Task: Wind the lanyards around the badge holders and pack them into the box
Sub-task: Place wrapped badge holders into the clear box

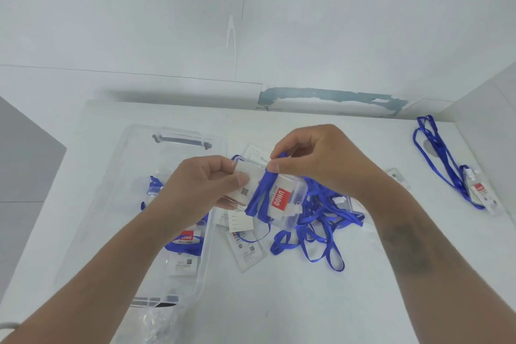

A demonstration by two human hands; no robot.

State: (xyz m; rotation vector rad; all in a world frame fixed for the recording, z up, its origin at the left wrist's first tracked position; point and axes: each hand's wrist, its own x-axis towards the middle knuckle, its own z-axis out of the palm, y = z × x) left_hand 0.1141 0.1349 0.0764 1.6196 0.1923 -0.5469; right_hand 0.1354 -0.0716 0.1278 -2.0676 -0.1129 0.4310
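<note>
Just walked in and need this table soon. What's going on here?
A person is winding a blue lanyard around a clear badge holder: the left hand holds the holder, the right hand pinches the lanyard. Wound holders lie in the clear plastic box. A tangle of loose lanyards and one set far right remain.

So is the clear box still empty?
No. The clear box already holds at least one badge holder wrapped in blue lanyard; another shows partly behind the left hand.
</note>
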